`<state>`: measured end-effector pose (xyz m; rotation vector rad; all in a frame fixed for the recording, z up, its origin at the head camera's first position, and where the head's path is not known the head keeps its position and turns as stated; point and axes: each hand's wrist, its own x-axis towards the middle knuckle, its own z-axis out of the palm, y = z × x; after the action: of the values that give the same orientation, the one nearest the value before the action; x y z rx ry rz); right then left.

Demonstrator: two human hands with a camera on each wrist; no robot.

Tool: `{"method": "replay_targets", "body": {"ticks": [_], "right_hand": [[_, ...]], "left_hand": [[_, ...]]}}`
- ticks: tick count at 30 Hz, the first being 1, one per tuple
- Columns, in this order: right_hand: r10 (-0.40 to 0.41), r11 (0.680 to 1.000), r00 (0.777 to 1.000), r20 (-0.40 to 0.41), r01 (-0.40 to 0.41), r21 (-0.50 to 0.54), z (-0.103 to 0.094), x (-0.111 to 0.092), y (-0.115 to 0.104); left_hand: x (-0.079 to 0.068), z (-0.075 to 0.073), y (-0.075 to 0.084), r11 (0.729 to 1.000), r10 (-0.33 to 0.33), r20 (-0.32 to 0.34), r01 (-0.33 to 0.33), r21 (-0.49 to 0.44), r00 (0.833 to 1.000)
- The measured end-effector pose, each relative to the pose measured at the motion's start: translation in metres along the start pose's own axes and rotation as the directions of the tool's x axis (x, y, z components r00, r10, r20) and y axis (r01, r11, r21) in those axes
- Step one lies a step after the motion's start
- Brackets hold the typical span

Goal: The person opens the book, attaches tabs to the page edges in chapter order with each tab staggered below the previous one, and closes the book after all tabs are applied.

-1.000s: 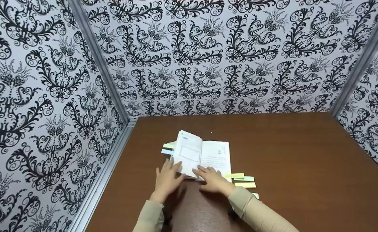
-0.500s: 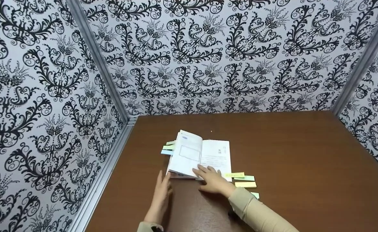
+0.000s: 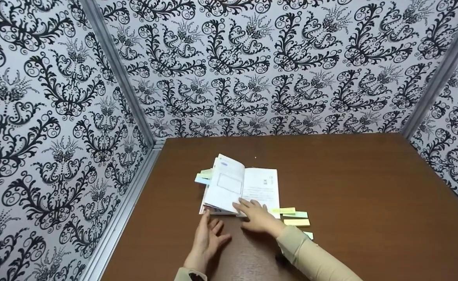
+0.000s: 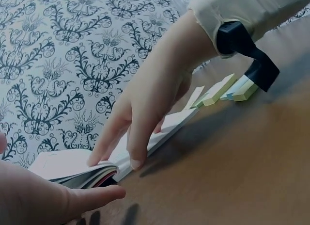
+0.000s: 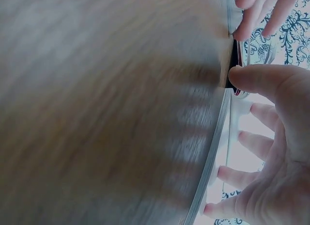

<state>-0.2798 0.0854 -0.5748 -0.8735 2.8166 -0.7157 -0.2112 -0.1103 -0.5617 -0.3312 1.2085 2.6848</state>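
An open book [image 3: 261, 183] lies on the brown table, its left-hand pages [image 3: 229, 171] lifted and curving up from the spine. My right hand [image 3: 259, 216] rests on the lower middle of the book, fingers spread on the page and the thumb at the near edge, as the right wrist view also shows. My left hand [image 3: 209, 239] is just in front of the book's lower left corner, palm turned inward and fingers extended; whether its fingertips touch the cover cannot be told. Sticky tabs [image 3: 203, 177] stick out past the left side.
Several pads of sticky notes [image 3: 297, 222], yellow and pale green, lie on the table [image 3: 350, 187] right of the book, partly behind the right forearm. Patterned wall panels [image 3: 248, 70] with grey metal posts [image 3: 121, 74] enclose the table's back and sides.
My left hand came off the left page, drew back toward me, then turned its palm inward by the book's near left corner. My right hand stayed on the book.
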Motion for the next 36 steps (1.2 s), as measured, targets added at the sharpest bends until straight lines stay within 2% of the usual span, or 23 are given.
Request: {"method": "replay_targets", "body": {"ticks": [4,11,26,32,36], "right_hand": [[0.001,1.000,1.000,0.002,-0.001,0.004,0.001,0.000,0.000],[-0.015,1.000,1.000,0.001,0.015,0.020,0.000,-0.001,0.000],[0.001,1.000,1.000,0.009,-0.001,0.025,-0.001,-0.001,0.000],[0.003,1.000,1.000,0.021,-0.004,0.028,-0.001,-0.001,0.000],[0.002,0.999,1.000,0.017,-0.002,0.041,-0.003,-0.001,0.001]], "left_hand": [[0.005,0.002,0.001,0.999,0.042,-0.009,-0.042,0.002,0.999],[0.011,0.001,0.001,0.996,0.090,0.035,-0.090,0.004,0.995],[0.022,-0.002,-0.003,0.979,0.120,-0.115,-0.137,-0.152,0.986],[0.028,0.005,0.002,0.977,0.153,-0.127,-0.169,-0.128,0.980],[0.033,0.014,0.004,0.983,0.171,-0.085,-0.176,-0.052,0.982]]}}
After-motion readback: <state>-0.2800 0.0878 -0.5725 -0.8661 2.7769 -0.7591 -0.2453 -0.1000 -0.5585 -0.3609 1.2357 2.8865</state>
